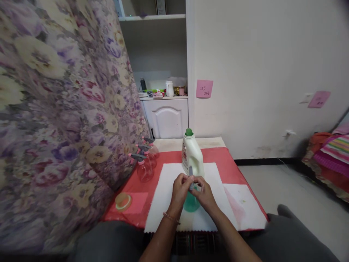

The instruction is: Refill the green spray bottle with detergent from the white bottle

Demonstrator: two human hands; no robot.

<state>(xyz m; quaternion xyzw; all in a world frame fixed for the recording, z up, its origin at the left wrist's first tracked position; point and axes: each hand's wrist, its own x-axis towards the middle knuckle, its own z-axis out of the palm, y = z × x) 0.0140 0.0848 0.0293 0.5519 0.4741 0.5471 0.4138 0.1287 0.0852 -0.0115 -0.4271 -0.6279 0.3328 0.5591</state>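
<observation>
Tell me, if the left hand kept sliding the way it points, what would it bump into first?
Probably the right hand: the left hand points across at it, both gripping the green spray bottle and its grey sprayer head. Depth is hard to judge.

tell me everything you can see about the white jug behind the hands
The white jug looks like opaque plastic, with a green cap on top, a moulded handle side and a label on its left face too blurred to read. It stands upright on the white cloth over the red table cover, just behind both hands. Nothing visibly touches it.
</observation>
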